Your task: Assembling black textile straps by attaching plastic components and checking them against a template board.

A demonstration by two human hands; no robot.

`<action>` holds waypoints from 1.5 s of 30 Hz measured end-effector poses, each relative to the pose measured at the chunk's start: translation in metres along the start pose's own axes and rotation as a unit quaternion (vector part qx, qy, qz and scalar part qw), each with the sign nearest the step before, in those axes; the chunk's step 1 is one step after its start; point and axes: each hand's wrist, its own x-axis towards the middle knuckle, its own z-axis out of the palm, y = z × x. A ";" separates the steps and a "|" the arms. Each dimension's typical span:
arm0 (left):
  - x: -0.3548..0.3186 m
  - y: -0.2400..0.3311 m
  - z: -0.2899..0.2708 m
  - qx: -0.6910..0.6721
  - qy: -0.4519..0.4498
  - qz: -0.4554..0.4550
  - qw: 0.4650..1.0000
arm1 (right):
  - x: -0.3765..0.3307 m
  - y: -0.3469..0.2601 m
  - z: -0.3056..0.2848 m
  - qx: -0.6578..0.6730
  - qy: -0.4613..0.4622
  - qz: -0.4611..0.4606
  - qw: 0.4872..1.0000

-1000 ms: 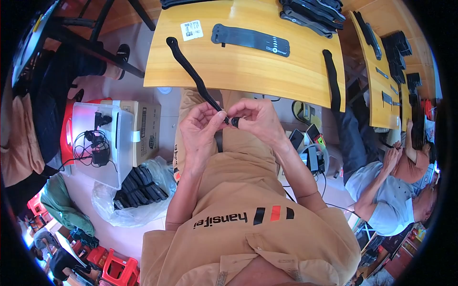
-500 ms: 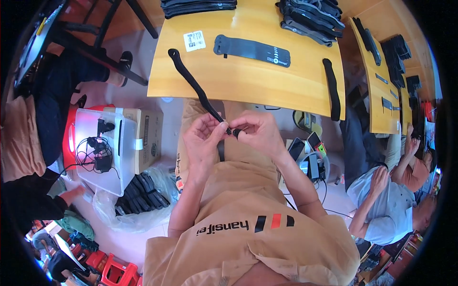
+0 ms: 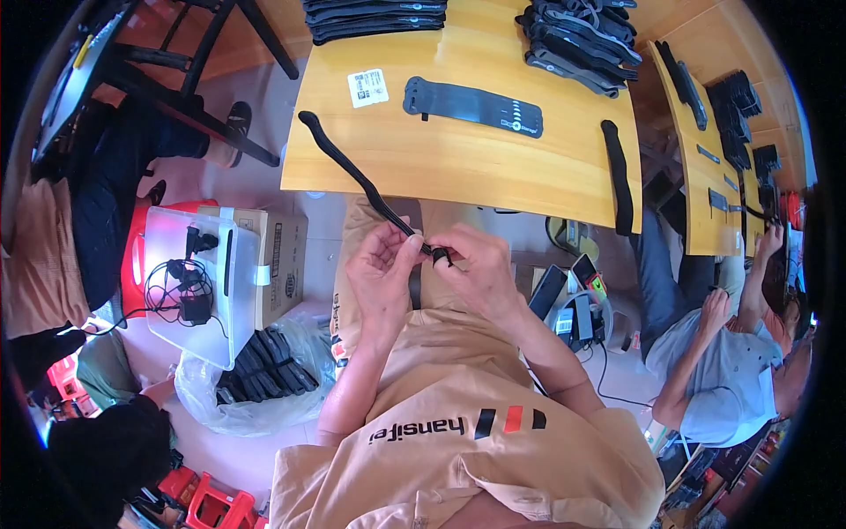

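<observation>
A long black strap (image 3: 351, 167) runs from over the table's near left edge down to my hands, above my lap. My left hand (image 3: 384, 269) pinches it near its lower end between thumb and fingers. Close beside it, my right hand (image 3: 478, 266) grips that same end, where the strap bends into a small loop (image 3: 441, 255). On the wooden table (image 3: 370, 150) ahead lies a wide dark grey strap (image 3: 471, 105) with a printed end. Another black strap (image 3: 619, 176) lies along the table's right edge.
Stacks of folded straps (image 3: 379, 19) (image 3: 582, 44) and a white label (image 3: 367, 88) are on the table. At left stand a clear plastic bin (image 3: 233, 304) with cables, a cardboard box (image 3: 286, 264) and a plastic bag (image 3: 198, 388). Co-workers sit on both sides.
My hands stay together on the strap's end, slightly lower in view. The strap's far end has swung a little left and down. The small loop at my right fingers shows more clearly.
</observation>
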 end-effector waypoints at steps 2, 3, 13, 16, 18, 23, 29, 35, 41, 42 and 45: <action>0.000 0.001 0.001 -0.014 -0.001 -0.012 1.000 | 0.001 -0.001 0.001 -0.005 0.007 -0.007 1.000; 0.000 0.003 0.002 -0.020 0.002 -0.015 1.000 | 0.001 -0.002 0.001 -0.012 0.006 -0.001 1.000; 0.002 0.002 -0.010 0.201 -0.083 -0.049 0.975 | -0.002 0.002 0.009 -0.038 0.024 -0.027 0.999; 0.002 0.004 -0.010 0.232 -0.100 -0.042 0.967 | -0.001 0.002 0.006 -0.050 0.001 -0.024 0.998; 0.001 0.003 -0.010 0.231 -0.103 -0.042 0.967 | -0.001 0.003 0.006 -0.046 -0.006 -0.014 0.999; 0.002 0.000 -0.013 0.222 -0.115 -0.069 0.966 | 0.003 0.003 0.005 -0.036 -0.029 0.004 0.999; 0.004 0.000 -0.017 0.165 -0.123 -0.076 0.976 | 0.006 0.001 0.010 -0.064 -0.036 -0.031 0.997; 0.007 0.004 -0.018 0.165 -0.184 -0.070 0.966 | 0.007 0.005 0.012 -0.101 -0.001 -0.061 0.993; 0.005 0.009 -0.019 0.226 -0.130 -0.077 0.962 | 0.008 0.010 0.014 -0.039 -0.011 -0.032 0.999; 0.006 0.010 -0.019 0.289 -0.124 -0.069 0.947 | 0.007 0.010 0.014 -0.020 -0.013 -0.006 1.000; 0.008 0.007 -0.023 0.257 -0.112 -0.079 0.957 | 0.005 0.011 0.017 0.030 -0.020 0.036 0.999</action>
